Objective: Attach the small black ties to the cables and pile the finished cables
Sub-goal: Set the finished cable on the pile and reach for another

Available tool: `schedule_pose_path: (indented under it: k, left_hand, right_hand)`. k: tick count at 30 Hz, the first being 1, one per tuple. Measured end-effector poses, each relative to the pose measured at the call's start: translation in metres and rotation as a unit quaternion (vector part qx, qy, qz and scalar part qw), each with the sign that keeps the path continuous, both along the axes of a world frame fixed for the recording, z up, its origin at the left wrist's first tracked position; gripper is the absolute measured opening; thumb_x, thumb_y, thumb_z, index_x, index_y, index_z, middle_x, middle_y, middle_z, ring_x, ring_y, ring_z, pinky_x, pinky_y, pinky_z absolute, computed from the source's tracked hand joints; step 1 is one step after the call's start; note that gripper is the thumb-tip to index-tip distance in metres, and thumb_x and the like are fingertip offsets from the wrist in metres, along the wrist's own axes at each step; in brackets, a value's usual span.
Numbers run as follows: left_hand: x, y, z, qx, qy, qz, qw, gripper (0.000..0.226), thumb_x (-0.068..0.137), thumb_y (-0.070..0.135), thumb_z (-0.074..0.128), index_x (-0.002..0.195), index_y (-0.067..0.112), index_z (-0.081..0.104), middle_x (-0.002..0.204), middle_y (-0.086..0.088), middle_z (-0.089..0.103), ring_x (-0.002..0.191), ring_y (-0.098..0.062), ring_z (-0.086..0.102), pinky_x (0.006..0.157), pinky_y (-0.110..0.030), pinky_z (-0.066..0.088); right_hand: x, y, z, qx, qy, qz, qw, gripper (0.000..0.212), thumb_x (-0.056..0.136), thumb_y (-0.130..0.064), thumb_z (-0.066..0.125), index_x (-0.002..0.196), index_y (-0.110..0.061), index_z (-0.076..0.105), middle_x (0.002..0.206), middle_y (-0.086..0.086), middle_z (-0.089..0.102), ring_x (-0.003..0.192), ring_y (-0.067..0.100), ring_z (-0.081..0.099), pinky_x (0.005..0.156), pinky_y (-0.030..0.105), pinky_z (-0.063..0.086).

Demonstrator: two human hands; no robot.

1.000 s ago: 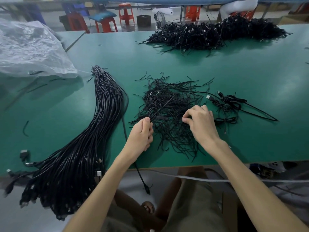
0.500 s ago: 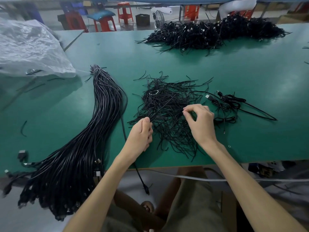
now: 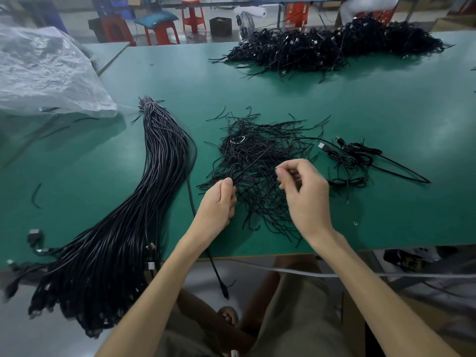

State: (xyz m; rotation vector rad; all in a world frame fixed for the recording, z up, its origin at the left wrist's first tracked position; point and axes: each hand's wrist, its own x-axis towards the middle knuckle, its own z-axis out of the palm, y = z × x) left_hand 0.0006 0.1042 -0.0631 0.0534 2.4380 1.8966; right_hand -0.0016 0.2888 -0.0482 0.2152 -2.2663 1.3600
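Picking out a tie for the cable in hand.
Left hand (image 3: 219,202) curls round a cable (image 3: 215,269) that trails off the counter (image 3: 386,104); right hand (image 3: 304,194) pinches what seems one tie (image 3: 290,174), too thin to confirm, over the tie heap (image 3: 257,155). Wrapping should follow; finished pile (image 3: 334,45) lies far right.

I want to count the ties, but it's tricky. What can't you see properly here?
Head view:
- Right hand: fingertips blurred, so a pinched tie cannot be told.
- Left hand: its curled fingers hide part of the cable.
- Far pile: too small to tell ties.
- Bundle: plug ends blurred.
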Motion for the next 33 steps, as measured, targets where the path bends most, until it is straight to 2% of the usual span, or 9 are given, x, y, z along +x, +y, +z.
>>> schedule_pose_path:
  k: [3, 10, 14, 20, 23, 27, 30, 33]
  left_hand:
    - [0.000, 0.002, 0.001, 0.000, 0.005, -0.010, 1.000, 0.036, 0.113, 0.029, 0.031, 0.082, 0.013, 0.037, 0.064, 0.004, 0.028, 0.048, -0.007, 0.024, 0.042, -0.017, 0.023]
    - [0.001, 0.001, 0.003, 0.006, 0.003, -0.024, 1.000, 0.037, 0.113, 0.027, 0.033, 0.078, 0.015, 0.035, 0.063, 0.004, 0.030, 0.048, -0.006, 0.026, 0.044, -0.017, 0.026]
    - [0.002, 0.000, 0.003, 0.040, 0.005, -0.040, 0.998, 0.040, 0.113, 0.033, 0.031, 0.077, 0.016, 0.035, 0.064, 0.006, 0.028, 0.048, -0.004, 0.024, 0.043, -0.015, 0.025]
    - [0.004, -0.001, 0.003, 0.046, 0.010, -0.050, 0.998, 0.045, 0.112, 0.038, 0.029, 0.074, 0.017, 0.037, 0.056, 0.016, 0.031, 0.047, -0.003, 0.025, 0.044, -0.013, 0.025]
    - [0.004, -0.002, 0.004, 0.040, 0.014, -0.050, 0.998, 0.048, 0.112, 0.038, 0.030, 0.070, 0.019, 0.039, 0.056, 0.015, 0.033, 0.048, -0.004, 0.027, 0.045, -0.014, 0.026]
    - [0.005, -0.004, 0.006, 0.063, 0.002, -0.033, 0.997, 0.058, 0.113, 0.035, 0.034, 0.057, 0.032, 0.047, 0.055, 0.013, 0.034, 0.047, -0.006, 0.027, 0.043, -0.016, 0.025]
    - [0.004, -0.006, 0.005, 0.099, -0.012, -0.009, 0.995, 0.052, 0.111, 0.037, 0.035, 0.060, 0.028, 0.036, 0.055, 0.011, 0.029, 0.046, -0.007, 0.023, 0.041, -0.018, 0.022]
    - [0.003, -0.009, 0.003, 0.124, -0.028, -0.005, 0.992, 0.052, 0.110, 0.038, 0.036, 0.060, 0.029, 0.035, 0.055, 0.011, 0.028, 0.045, -0.009, 0.021, 0.039, -0.018, 0.019]
  right_hand:
    - [0.011, -0.021, 0.001, -0.036, -0.034, 0.058, 0.997, 0.005, 0.098, -0.013, 0.067, 0.097, -0.018, 0.066, 0.087, -0.004, 0.066, 0.076, 0.009, 0.064, 0.070, 0.014, 0.050]
    - [0.016, -0.050, -0.005, -0.119, -0.083, 0.088, 0.985, 0.019, 0.095, -0.015, 0.072, 0.096, -0.024, 0.055, 0.083, 0.000, 0.065, 0.075, 0.016, 0.067, 0.071, 0.028, 0.055]
    - [0.014, -0.053, -0.007, -0.117, -0.070, 0.064, 0.989, 0.019, 0.095, -0.016, 0.071, 0.095, -0.023, 0.053, 0.083, -0.003, 0.062, 0.077, 0.012, 0.063, 0.069, 0.016, 0.049]
    - [0.013, -0.057, -0.010, -0.107, -0.073, 0.059, 0.990, 0.022, 0.096, -0.017, 0.071, 0.093, -0.026, 0.051, 0.084, -0.004, 0.062, 0.079, 0.009, 0.061, 0.070, 0.014, 0.047]
    - [0.013, -0.056, -0.009, -0.120, -0.081, 0.060, 0.988, 0.021, 0.094, -0.018, 0.073, 0.092, -0.023, 0.053, 0.084, -0.003, 0.063, 0.078, 0.011, 0.062, 0.071, 0.021, 0.050]
    - [0.018, -0.053, -0.009, -0.156, -0.108, 0.075, 0.979, 0.025, 0.088, -0.024, 0.080, 0.091, -0.021, 0.055, 0.081, -0.002, 0.066, 0.076, 0.018, 0.066, 0.073, 0.031, 0.055]
    - [0.022, -0.050, -0.010, -0.174, -0.122, 0.094, 0.973, 0.027, 0.086, -0.024, 0.082, 0.091, -0.021, 0.055, 0.084, 0.001, 0.068, 0.079, 0.021, 0.067, 0.076, 0.034, 0.057]
    - [0.021, -0.048, -0.012, -0.213, -0.165, 0.110, 0.957, 0.030, 0.085, -0.021, 0.083, 0.096, -0.019, 0.055, 0.087, 0.003, 0.069, 0.079, 0.020, 0.069, 0.080, 0.038, 0.058]
